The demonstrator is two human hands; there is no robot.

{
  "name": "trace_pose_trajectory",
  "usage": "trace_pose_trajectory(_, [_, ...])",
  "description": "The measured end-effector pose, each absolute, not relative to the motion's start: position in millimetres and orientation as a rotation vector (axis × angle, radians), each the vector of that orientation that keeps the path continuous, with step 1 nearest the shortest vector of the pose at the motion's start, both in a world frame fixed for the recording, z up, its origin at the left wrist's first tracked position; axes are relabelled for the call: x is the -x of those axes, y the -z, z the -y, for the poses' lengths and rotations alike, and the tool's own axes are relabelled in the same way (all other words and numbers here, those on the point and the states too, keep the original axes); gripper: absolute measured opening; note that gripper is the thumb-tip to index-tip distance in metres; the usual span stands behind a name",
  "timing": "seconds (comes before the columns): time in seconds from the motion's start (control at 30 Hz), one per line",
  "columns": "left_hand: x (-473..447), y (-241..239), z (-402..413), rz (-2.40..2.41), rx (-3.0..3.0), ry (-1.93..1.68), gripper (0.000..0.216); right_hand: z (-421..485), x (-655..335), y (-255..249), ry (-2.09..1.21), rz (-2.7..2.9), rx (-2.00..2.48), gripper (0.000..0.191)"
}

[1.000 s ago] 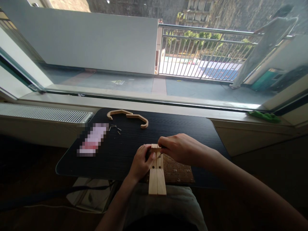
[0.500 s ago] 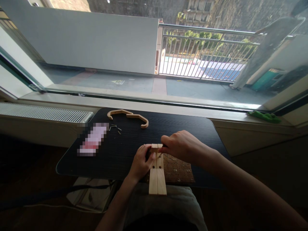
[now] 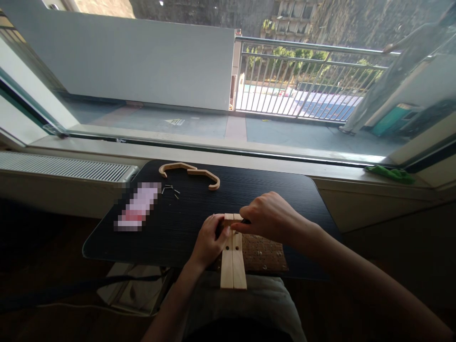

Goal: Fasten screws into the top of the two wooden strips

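Observation:
Two pale wooden strips (image 3: 233, 273) lie side by side with a seam between them and dark round holes in their faces. They rest across a brown pitted board (image 3: 267, 251) at the table's near edge. My left hand (image 3: 210, 240) is closed around the strips' left side near the far end. Over that same end, my right hand (image 3: 265, 213) is in a fist around a small dark tool (image 3: 245, 221). Only a bit of the tool shows between the fingers, so its kind is hidden.
On the black table (image 3: 270, 185) lie two curved wooden hooks (image 3: 208, 175), several screws (image 3: 171, 190) and a blurred pinkish packet (image 3: 138, 206). A radiator (image 3: 67, 166) stands left. A green cloth (image 3: 390, 174) is on the sill. Beyond the window, a person (image 3: 388, 80) stands by a railing.
My right hand has turned slightly at the wrist, and more of the dark tool shows. My left hand and the wooden strips stay in place.

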State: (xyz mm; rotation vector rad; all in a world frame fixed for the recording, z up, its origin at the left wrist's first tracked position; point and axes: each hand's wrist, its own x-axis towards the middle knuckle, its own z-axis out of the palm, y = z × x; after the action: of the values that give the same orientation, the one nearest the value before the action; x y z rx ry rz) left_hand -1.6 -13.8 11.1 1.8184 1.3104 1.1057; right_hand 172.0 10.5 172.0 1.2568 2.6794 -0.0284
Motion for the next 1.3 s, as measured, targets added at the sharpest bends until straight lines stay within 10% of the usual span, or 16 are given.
trace_pose_trajectory(1.3, [0, -13, 14, -1.309, -1.805, -1.113, 0.013, -3, -183, -173, 0.319, -2.793, -1.184, 0.008])
